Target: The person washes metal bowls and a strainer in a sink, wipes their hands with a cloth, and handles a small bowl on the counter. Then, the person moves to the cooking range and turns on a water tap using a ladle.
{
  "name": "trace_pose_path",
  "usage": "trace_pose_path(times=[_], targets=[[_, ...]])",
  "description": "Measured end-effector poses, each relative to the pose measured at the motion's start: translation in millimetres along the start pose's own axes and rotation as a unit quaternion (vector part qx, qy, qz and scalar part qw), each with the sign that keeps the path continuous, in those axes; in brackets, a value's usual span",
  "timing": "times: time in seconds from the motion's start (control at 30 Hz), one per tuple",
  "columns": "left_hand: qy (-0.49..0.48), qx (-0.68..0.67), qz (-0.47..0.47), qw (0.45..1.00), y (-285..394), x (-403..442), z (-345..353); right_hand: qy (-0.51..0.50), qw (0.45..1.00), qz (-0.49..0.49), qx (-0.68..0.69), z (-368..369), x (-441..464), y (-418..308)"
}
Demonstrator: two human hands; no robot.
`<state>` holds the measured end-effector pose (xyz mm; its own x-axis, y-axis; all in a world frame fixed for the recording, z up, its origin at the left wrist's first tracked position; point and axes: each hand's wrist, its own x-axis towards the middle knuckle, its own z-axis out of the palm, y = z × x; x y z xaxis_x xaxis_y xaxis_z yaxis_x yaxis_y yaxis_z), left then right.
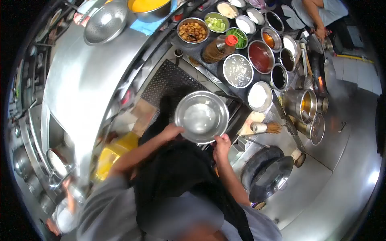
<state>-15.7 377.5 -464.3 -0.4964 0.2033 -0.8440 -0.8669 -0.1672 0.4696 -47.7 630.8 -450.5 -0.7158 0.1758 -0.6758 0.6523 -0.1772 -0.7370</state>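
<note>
In front of my body I hold a round metal bowl (pixel 183 112) by its rim. My left hand (pixel 172 132) is closed on the near left side of the rim. On the near right side, my right hand (pixel 221 147) pinches the rim between thumb and fingers. The inside of the bowl is shiny, and I cannot tell whether clear liquid lies in it. A bowl of white powder or grains (pixel 260 97) stands on the counter to the right, beyond my right hand.
Several seasoning bowls, including one of red sauce (pixel 261 56), and a red-capped bottle (pixel 219 48) stand ahead. A wok (pixel 271 178) sits right. A steel counter (pixel 92 68) with a colander (pixel 105 23) runs left. Other people (pixel 315 16) are at the edges.
</note>
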Motion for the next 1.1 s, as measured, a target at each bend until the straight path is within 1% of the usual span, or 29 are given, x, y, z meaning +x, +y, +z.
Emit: trace_pose_path(times=[0.03, 0.1, 0.13, 0.17, 0.2, 0.23, 0.27, 0.3, 0.33, 0.37, 0.4, 0.43, 0.5, 0.53, 0.57, 0.6, 0.63, 0.7, 0.73, 0.77, 0.8, 0.83, 0.87, 0.93, 0.97, 1.03, 1.07, 1.1], targets=[[0.004, -0.004, 0.000, 1.000, -14, 5, -9, -0.014, 1.000, 0.014, -0.015, 8, 6, 11], [0.027, -0.122, 0.010, 0.992, -45, 24, -30, -0.049, 0.997, 0.060, -0.020, 25, 23, 34], [0.051, -0.130, 0.029, 0.990, -53, 27, -38, -0.076, 0.994, 0.065, -0.035, 32, 35, 48], [0.054, -0.133, 0.025, 0.989, -59, 33, -48, -0.101, 0.991, 0.071, -0.050, 38, 48, 64], [0.080, -0.165, 0.032, 0.983, -67, 40, -59, -0.102, 0.990, 0.076, -0.053, 44, 62, 79], [0.106, -0.197, 0.040, 0.974, -74, 49, -71, -0.071, 0.989, 0.104, -0.081, 50, 78, 95], [0.109, -0.200, 0.035, 0.973, -91, 68, -86, -0.040, 0.985, 0.131, -0.109, 51, 95, 118], [0.128, -0.227, 0.037, 0.965, -109, 91, -103, -0.040, 0.983, 0.137, -0.112, 49, 106, 141], [0.146, -0.251, 0.039, 0.956, -122, 110, -119, -0.094, 0.933, 0.054, -0.343, 38, 117, 172], [0.147, -0.252, 0.035, 0.956, -116, 118, -130, -0.144, 0.822, -0.034, -0.550, 53, 117, 168], [0.163, -0.259, 0.056, 0.950, -112, 127, -140, -0.256, 0.761, 0.072, -0.591, 56, 113, 155], [0.181, -0.268, 0.078, 0.943, -107, 138, -150, -0.258, 0.760, 0.075, -0.592, 61, 120, 167], [0.193, -0.264, 0.068, 0.943, -106, 169, -177, -0.224, 0.755, 0.132, -0.602, 50, 124, 213], [0.203, -0.258, 0.062, 0.943, -106, 186, -190, -0.224, 0.753, 0.136, -0.603, 37, 125, 243], [0.203, -0.260, 0.058, 0.942, -106, 203, -201, -0.214, 0.758, 0.055, -0.614, 20, 127, 274], [0.183, -0.302, 0.084, 0.932, -109, 221, -214, -0.203, 0.757, -0.027, -0.621, 12, 129, 294], [0.163, -0.342, 0.109, 0.919, -112, 240, -227, -0.204, 0.757, -0.022, -0.621, 14, 127, 296], [0.162, -0.358, 0.105, 0.914, -131, 288, -261, -0.179, 0.681, -0.071, -0.706, 28, 115, 281], [0.158, -0.374, 0.105, 0.908, -138, 305, -272, -0.179, 0.682, -0.065, -0.706, 32, 113, 278], [0.158, -0.373, 0.101, 0.909, -125, 305, -276, -0.166, 0.702, -0.063, -0.690, 36, 114, 274], [0.168, -0.355, 0.072, 0.917, -95, 297, -278, -0.152, 0.721, -0.064, -0.673, 38, 120, 273], [0.177, -0.335, 0.045, 0.924, -77, 298, -280, -0.150, 0.722, -0.063, -0.673, 35, 124, 278], [0.176, -0.335, 0.043, 0.925, -79, 312, -289, -0.160, 0.718, -0.067, -0.674, 28, 126, 285], [0.141, -0.297, 0.186, 0.926, -82, 340, -310, -0.168, 0.716, -0.071, -0.674, 25, 128, 291], [0.140, -0.297, 0.186, 0.926, -82, 354, -321, -0.165, 0.717, -0.064, -0.674, 28, 128, 289], [0.118, -0.373, 0.171, 0.904, -79, 378, -339, -0.160, 0.720, -0.057, -0.673, 30, 128, 290], [0.124, -0.408, 0.185, 0.885, -69, 388, -341, -0.159, 0.718, -0.069, -0.673, 26, 128, 295], [0.122, -0.408, 0.186, 0.886, -61, 393, -345, -0.158, 0.717, -0.082, -0.674, 21, 128, 301]])
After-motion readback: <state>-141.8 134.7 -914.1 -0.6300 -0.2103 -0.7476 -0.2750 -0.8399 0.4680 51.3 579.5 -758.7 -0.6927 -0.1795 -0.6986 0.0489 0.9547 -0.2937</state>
